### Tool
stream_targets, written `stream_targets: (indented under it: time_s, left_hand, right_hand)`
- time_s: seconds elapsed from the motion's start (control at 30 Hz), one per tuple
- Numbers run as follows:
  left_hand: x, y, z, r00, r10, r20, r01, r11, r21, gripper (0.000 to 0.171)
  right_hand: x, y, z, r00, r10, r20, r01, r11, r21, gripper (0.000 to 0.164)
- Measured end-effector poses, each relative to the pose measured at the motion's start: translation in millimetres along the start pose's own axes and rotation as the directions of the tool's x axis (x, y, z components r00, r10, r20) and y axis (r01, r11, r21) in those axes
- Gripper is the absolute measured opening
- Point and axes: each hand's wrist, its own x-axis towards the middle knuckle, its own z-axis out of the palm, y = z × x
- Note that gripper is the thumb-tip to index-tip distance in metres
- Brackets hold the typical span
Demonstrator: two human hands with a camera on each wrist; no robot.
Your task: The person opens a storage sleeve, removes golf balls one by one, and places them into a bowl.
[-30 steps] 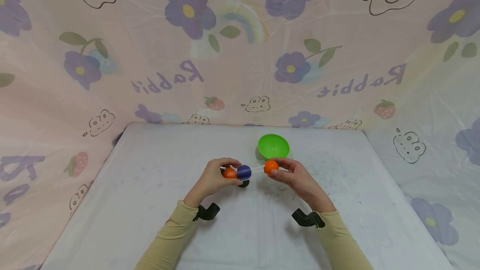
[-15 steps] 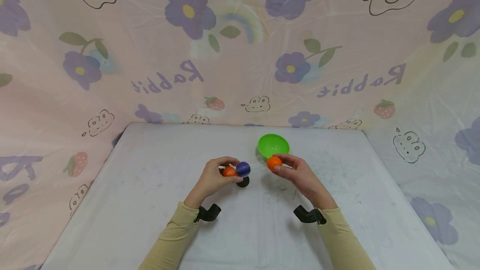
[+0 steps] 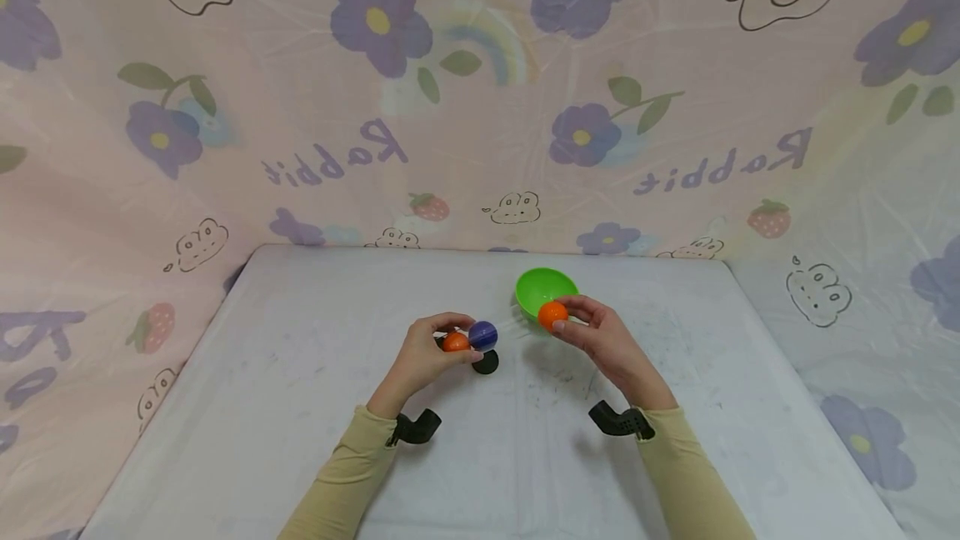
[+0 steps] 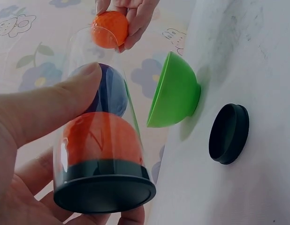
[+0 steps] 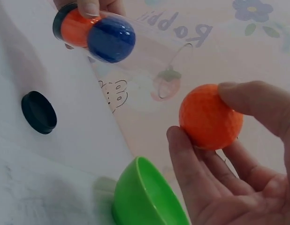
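Note:
My left hand (image 3: 429, 350) grips a clear plastic tube (image 4: 74, 51) with a black cap on its near end. Inside it, an orange ball (image 4: 100, 138) sits against the cap and a blue ball (image 5: 111, 40) lies beyond that; the tube's far end is uncapped. Between thumb and fingertips, my right hand (image 3: 609, 347) pinches another orange ball (image 5: 210, 117), apart from the tube's open end. In the head view this ball overlaps the near rim of a green bowl (image 3: 536, 286). A loose black cap (image 4: 228, 133) lies on the table below the tube.
The bowl stands on a white-covered table (image 3: 315, 407), toward its back. Behind and at both sides hangs a patterned cloth (image 3: 480, 123) with flowers and rabbits. Each wrist wears a black camera mount (image 3: 621, 419).
My right hand has drawn its orange ball away from the tube's open end, up and right toward the bowl. The left hand with the tube has shifted slightly left.

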Motion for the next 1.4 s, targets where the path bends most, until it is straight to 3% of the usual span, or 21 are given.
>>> stream_targets:
  time_s: [0.87,1.4]
  left_hand:
    - [-0.1,0.3,-4.7,1.000,-0.006,0.019,0.006,1.000,-0.011,0.044]
    - [-1.6,-2.3,-3.9,1.000,0.006,0.021,-0.006,1.000,0.002,0.044]
  right_hand:
    - [35,-8,-18,0.991,0.085,-0.105,-0.081,0.996,0.042,0.059]
    - [62,4,-19,0.988,0.089,-0.129,-0.099,0.992,-0.081,0.056]
